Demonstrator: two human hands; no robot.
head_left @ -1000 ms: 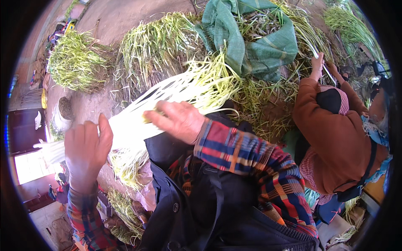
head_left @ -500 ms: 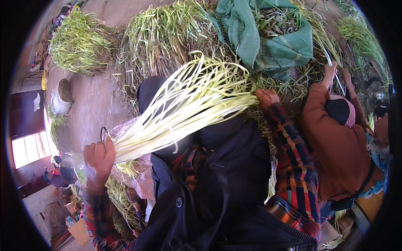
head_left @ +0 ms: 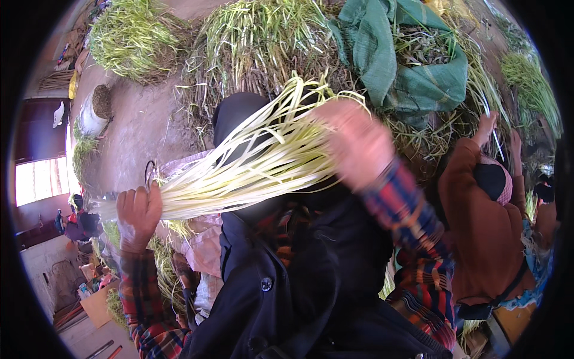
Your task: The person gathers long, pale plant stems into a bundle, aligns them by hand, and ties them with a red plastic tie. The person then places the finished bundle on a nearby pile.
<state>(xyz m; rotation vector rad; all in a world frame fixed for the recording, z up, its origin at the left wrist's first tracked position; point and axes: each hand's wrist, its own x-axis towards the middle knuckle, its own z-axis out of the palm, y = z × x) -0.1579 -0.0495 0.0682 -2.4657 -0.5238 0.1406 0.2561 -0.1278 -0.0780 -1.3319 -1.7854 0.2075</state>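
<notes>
A bundle of long, thin leafy greens (head_left: 257,164), white at one end and yellow-green at the other, lies across in front of my body above my dark-clad knees. My left hand (head_left: 139,210) is closed round its white end, with the fist upright. Over the leafy end on the right is my right hand (head_left: 359,143), smeared by motion, so its fingers cannot be read. Whether it touches the leaves or grips any is unclear. Some leaf tips curl up beyond that hand.
Ahead lies a big heap of greens (head_left: 263,36) with a green woven sack (head_left: 427,87) on it. Another pile (head_left: 134,42) and a white bucket (head_left: 92,116) are at left. Close at right sits a co-worker in brown (head_left: 484,221), handling long stalks.
My right hand has moved left and inward from the leaf tips to over the leafy part. My left hand keeps its hold on the white end. The view has shifted slightly.
</notes>
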